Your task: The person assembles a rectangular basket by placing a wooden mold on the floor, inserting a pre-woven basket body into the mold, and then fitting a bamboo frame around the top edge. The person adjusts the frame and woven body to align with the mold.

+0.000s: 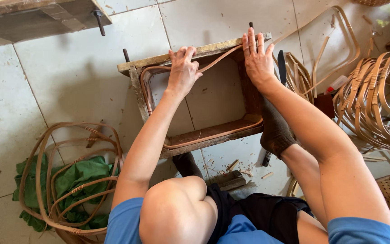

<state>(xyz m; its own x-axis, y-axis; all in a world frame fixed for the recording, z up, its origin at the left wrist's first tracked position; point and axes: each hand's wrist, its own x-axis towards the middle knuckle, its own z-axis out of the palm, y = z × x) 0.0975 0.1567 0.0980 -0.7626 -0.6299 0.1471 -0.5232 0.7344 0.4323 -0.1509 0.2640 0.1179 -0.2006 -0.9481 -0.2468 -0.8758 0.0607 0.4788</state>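
Observation:
A rectangular wooden frame (137, 86) lies on the tiled floor between my legs. A tan rattan strip (146, 92) is bent around its inside. My left hand (183, 70) presses this strip against the far bar of the frame, fingers curled over it. Flat on the frame's far right corner lies my right hand (257, 56), fingers together, on the end of the strip. My feet in dark socks (275, 129) brace against the frame's right and near sides.
Bent rattan loops (66, 180) lie on a green cloth (80, 174) at lower left. More rattan hoops (375, 99) are piled at right, next to a dark-handled knife (281, 65). Wood shavings (242, 168) lie near my feet. A wooden bench edge (41, 16) is at upper left.

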